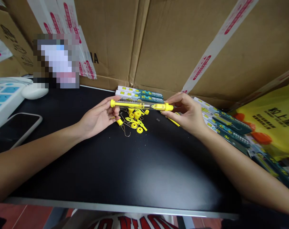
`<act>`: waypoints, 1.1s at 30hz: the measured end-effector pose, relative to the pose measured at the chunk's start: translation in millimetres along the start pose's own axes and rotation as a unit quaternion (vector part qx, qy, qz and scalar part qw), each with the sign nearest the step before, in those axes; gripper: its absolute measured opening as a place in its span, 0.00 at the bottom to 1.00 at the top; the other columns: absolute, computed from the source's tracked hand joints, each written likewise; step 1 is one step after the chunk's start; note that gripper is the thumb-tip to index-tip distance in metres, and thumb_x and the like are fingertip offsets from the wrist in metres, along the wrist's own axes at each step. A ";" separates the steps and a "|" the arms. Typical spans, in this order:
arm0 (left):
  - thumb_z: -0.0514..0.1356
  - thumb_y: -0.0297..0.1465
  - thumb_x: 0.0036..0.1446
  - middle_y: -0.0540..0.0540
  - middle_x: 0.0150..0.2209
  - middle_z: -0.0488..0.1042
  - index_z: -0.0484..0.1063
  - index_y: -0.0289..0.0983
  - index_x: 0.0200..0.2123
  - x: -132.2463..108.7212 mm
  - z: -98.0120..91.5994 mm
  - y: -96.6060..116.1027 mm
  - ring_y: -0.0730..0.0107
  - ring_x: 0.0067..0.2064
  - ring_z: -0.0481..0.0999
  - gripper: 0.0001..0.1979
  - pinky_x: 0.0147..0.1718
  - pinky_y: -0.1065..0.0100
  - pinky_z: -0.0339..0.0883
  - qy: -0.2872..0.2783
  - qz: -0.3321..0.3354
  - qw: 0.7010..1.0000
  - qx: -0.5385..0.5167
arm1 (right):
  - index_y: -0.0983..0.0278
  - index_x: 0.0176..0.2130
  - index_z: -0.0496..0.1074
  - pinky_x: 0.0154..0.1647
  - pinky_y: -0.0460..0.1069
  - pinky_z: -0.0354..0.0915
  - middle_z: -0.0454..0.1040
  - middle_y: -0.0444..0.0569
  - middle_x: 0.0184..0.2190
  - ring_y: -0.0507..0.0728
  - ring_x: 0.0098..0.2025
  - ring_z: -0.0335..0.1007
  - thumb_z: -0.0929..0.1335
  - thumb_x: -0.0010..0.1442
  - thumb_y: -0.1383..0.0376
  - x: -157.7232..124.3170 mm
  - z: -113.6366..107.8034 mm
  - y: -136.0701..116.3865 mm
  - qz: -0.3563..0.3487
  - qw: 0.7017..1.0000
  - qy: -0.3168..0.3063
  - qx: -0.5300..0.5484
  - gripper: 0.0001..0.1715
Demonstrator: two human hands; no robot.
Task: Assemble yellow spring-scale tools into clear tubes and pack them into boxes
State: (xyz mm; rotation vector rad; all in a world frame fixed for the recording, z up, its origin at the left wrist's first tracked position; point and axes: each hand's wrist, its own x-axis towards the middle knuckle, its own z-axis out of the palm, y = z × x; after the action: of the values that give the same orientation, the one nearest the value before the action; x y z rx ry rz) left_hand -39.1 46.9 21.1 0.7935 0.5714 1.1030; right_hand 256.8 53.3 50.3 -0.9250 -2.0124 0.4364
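Observation:
A clear tubular spring scale (137, 105) with yellow ends is held level above the table. My left hand (99, 116) is closed around its left end, fingers behind the tube. At the other end, my right hand (188, 111) pinches the yellow cap between thumb and fingers. Inside the tube a yellow rod and a metal spring show. Below it lies a loose pile of yellow caps and rings (139, 130), with several metal hooks (126, 131) among them. A small spring (158, 120) rests apart from the pile, and a thin yellow strip (174, 122) lies under my right hand.
Printed packages (139, 96) are stacked at the back, with more packages (227, 119) along the right. A phone (17, 128) and a white power strip (6, 97) lie left. Large cardboard boxes (168, 41) rise behind the black table (125, 171). A yellow bag (273, 117) is far right.

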 end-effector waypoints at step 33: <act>0.45 0.28 0.68 0.46 0.30 0.70 0.73 0.37 0.45 -2.4 0.4 4.6 0.72 0.34 0.69 0.16 0.38 0.68 0.68 -0.040 0.009 0.999 0.034 | 0.58 0.35 0.64 0.24 0.50 0.69 0.73 0.44 0.29 0.53 0.26 0.69 0.75 0.49 0.49 -3.9 1.1 0.0 0.045 0.998 -0.043 0.023 0.23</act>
State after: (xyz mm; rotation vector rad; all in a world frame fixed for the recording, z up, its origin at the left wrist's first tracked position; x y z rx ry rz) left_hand -42.2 45.6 25.0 0.8984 0.5373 1.0688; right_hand 257.3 50.4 47.6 -0.9850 -2.0359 0.5788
